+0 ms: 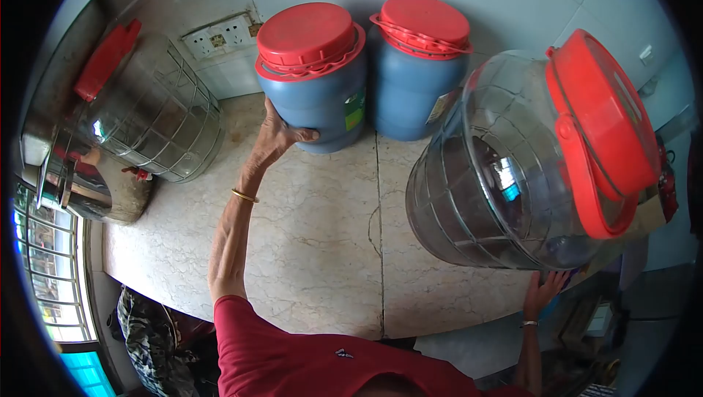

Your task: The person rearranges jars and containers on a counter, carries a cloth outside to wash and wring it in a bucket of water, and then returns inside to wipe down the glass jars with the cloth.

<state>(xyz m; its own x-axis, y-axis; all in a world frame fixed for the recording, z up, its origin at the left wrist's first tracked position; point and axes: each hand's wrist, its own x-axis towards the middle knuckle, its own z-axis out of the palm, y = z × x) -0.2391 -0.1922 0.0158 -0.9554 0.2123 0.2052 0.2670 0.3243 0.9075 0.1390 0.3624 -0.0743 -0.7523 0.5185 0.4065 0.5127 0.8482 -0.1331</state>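
Note:
My left hand (280, 136) grips the lower front of a blue plastic jar (311, 100) with a red screw lid, its thumb spread across the front. A second blue jar (410, 93), also red-lidded, stands just to the right against the tiled wall. At the right is a large clear jar (476, 185) with a grid pattern, a red lid and a red carrying handle; dark contents show low inside. My right hand (545, 293) lies near that jar's base at the counter edge, fingers stretched out. Whether it touches the jar I cannot tell.
Another clear grid-patterned jar (165, 115) with red on top stands at the left, beside a shiny metal container (121, 188). Wall sockets (220, 36) sit behind. The marble-look counter (315, 229) has a curved front edge. A barred window (51, 265) is at lower left.

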